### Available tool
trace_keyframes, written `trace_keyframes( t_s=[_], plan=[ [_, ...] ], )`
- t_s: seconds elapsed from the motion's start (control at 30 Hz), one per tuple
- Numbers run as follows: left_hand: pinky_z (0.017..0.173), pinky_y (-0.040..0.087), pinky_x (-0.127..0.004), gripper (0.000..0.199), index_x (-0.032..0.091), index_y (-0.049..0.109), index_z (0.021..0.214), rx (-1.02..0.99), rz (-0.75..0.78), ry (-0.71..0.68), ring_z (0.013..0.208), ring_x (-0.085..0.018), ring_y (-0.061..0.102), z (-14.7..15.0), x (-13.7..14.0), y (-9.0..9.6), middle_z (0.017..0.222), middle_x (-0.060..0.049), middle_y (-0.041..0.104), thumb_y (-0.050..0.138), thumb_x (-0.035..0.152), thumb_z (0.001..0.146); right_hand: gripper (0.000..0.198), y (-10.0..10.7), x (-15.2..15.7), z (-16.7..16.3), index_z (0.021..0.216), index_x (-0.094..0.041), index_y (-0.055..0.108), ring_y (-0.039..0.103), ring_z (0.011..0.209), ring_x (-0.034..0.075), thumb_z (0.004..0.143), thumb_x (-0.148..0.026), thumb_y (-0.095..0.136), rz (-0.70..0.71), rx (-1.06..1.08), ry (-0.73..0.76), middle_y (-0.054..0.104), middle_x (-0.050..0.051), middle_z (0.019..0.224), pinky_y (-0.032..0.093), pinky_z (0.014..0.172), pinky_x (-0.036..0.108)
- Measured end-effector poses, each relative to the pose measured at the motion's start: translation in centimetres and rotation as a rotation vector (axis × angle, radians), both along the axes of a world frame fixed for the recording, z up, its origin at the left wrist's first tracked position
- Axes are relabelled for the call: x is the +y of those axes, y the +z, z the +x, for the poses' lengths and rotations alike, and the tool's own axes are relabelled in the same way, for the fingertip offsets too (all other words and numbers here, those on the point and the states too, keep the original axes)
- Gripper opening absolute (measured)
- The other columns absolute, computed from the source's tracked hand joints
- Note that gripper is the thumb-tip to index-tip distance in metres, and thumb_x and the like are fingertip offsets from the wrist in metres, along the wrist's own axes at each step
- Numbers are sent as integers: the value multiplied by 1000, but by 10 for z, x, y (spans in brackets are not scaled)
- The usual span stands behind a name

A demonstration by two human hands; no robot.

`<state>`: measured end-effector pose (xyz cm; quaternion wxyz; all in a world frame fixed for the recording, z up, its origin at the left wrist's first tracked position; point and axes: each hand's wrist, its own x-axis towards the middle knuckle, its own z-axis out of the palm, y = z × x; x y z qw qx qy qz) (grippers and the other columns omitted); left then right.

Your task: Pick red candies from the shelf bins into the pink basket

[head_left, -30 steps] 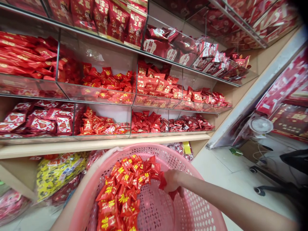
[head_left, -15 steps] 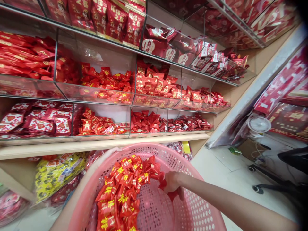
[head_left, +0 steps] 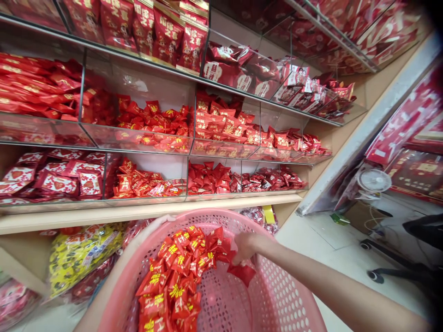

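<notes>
A large pink plastic basket [head_left: 277, 276] with a perforated wall stands in front of me. My left hand [head_left: 166, 220] holds its far rim; the fingers show only in part. Inside, a pile of small red candy packets [head_left: 180, 272] with yellow print lies along the left and far side. My right hand [head_left: 246, 246] reaches into the basket from the right, fingers curled down. A plain-looking red candy packet [head_left: 242, 273] is at its fingertips, with more red packets just left of them. The undersides of the fingers are hidden.
Shelves with clear bins [head_left: 148, 140] of red packets rise beyond the basket. Beneath the bottom wooden ledge [head_left: 104, 214] lies a yellow-patterned bag [head_left: 83, 258]. To the right are a small white fan [head_left: 374, 180] and a chair leg [head_left: 380, 272] on the tiled floor [head_left: 318, 235].
My right hand has shifted slightly up and left, and the red packet beneath it shows more fully. My left hand stays at the rim; the pile looks much the same.
</notes>
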<state>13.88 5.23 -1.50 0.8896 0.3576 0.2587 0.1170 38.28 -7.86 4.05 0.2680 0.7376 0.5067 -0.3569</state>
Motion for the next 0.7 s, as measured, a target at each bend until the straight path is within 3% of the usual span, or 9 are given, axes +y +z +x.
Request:
trace_keyframes(
  t_s=[0.1,0.2,0.27,0.33,0.47,0.57,0.7],
  plan=[
    [92,38,-40,41,9,54,112,11,15,16,94,-20,57,-1,4,-6,107,-11,59,50,37,82,36,33,19,9,68,-6,64,62,50,18,70,-42,59,292,61,-5,65,12,58,48,53,26],
    [91,39,-37,42,7,57,110,58,30,45,86,-22,60,-3,9,-15,103,-13,62,53,34,78,36,57,45,17,59,-11,62,61,54,15,78,-38,48,675,60,64,65,11,58,46,59,23],
    [90,40,-36,43,5,59,107,81,32,49,83,-24,60,-4,13,-20,101,-14,63,54,34,76,33,63,66,18,64,-13,63,63,67,16,80,-35,45,927,-27,54,68,11,67,44,65,22],
    [91,39,-34,41,8,59,108,82,41,62,84,-24,60,-5,16,-23,101,-12,63,54,34,76,26,63,88,16,80,-16,65,63,84,19,80,-34,46,1074,-134,-16,68,11,86,43,71,23],
    [95,35,-28,38,15,58,111,40,78,107,98,-22,57,-3,16,-22,103,-5,63,54,31,76,36,53,128,3,104,-15,61,59,99,24,76,-37,53,1054,-198,-119,61,16,110,45,75,30],
    [97,34,-35,43,11,56,113,-1,48,30,104,-28,54,-1,11,-16,109,-10,60,50,33,78,46,44,151,-9,106,-13,60,59,99,26,71,-42,61,981,-192,-155,60,18,111,46,77,33],
    [93,37,-38,44,7,55,114,-36,42,-15,97,-30,57,1,8,-11,102,-13,62,47,31,78,48,37,170,-20,106,-12,61,59,99,28,67,-39,66,899,-190,-186,61,20,109,47,79,38]
  ],
)
